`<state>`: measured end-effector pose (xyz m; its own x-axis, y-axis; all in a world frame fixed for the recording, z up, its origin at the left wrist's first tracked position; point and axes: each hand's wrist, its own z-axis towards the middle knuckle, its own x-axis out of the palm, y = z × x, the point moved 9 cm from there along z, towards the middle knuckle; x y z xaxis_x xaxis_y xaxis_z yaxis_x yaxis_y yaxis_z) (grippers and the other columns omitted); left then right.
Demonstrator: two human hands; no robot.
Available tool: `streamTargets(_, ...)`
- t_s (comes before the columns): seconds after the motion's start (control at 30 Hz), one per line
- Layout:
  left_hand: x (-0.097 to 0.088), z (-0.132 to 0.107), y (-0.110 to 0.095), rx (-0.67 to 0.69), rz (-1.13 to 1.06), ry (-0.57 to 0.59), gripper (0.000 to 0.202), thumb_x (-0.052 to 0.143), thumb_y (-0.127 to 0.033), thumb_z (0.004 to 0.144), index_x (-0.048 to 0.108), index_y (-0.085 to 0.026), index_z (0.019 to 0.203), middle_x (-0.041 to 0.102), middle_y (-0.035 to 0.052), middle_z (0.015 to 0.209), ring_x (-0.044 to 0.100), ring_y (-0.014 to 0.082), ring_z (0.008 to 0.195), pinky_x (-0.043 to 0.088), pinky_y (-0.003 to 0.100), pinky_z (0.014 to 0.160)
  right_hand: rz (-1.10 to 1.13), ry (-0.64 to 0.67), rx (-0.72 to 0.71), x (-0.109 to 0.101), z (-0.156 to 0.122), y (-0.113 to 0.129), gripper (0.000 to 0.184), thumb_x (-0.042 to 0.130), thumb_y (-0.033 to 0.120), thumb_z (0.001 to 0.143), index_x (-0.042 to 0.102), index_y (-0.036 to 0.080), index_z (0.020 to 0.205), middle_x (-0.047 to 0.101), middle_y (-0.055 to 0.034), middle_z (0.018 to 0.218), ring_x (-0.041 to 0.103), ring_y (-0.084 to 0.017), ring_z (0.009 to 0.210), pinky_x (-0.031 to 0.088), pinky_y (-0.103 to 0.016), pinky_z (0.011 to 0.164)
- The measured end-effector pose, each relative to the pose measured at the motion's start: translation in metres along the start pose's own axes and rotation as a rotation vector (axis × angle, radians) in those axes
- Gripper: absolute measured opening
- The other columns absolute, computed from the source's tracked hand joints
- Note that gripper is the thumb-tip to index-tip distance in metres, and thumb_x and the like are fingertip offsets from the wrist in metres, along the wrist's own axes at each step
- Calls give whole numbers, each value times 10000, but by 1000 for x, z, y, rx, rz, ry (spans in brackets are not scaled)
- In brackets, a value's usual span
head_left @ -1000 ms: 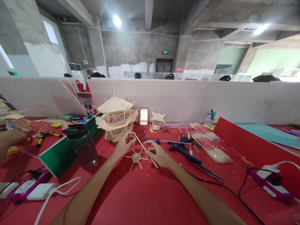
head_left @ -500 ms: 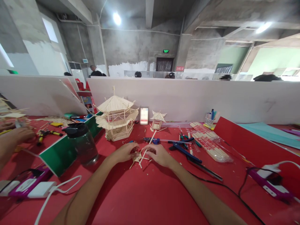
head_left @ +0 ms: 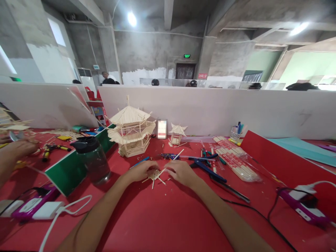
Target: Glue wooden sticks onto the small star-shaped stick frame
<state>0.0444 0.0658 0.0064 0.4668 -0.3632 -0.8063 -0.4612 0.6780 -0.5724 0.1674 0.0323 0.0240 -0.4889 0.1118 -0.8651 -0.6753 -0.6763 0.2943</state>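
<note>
A small frame of thin wooden sticks (head_left: 155, 176) lies on the red tabletop, its stick ends fanning outward. My left hand (head_left: 145, 170) is closed on its left and far side, fingertips hidden behind it. My right hand (head_left: 182, 172) is closed around a long wooden stick (head_left: 179, 154), which slants up past the knuckles. The stick's lower end seems to reach the frame's right edge, though whether it touches I cannot tell. Behind the hands stand a larger stick pavilion (head_left: 130, 131) and a little stick pavilion (head_left: 178, 133).
A dark water bottle (head_left: 92, 162) stands left beside a green divider (head_left: 65, 176). To the right lie a blue-handled cutter (head_left: 208, 169) and bagged sticks (head_left: 237, 159). A glue gun (head_left: 170, 156) sits beyond my hands. Another person's hand (head_left: 22, 147) works at far left.
The long stick has moved from crossing over the frame to its right side, with my right hand. The small frame has turned, so its stick ends point differently.
</note>
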Motion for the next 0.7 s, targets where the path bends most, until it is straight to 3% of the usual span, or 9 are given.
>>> streamTargets(0.27,-1,-2,0,27,29,11,219,531,-312,909,680,-176,996,667,50,881,566,158,765,423,228,692,-155,72,51,-4,-1,-4,185,541,268,972,720,219,973,609,-34,918,561,-121,733,340,-237,631)
streamTargets(0.5,-1,-1,3,23,50,4,216,524,-290,904,690,-183,992,664,51,884,556,155,756,416,226,685,-138,122,50,1,-3,0,192,554,277,959,735,214,956,604,-48,1011,573,-120,759,362,-236,653)
streamTargets(0.7,0,-1,3,40,22,9,209,521,-261,900,698,-183,980,684,61,917,582,164,798,433,235,723,-121,197,-2,9,-5,4,207,532,256,959,729,194,944,671,-61,915,597,-160,805,358,-249,665)
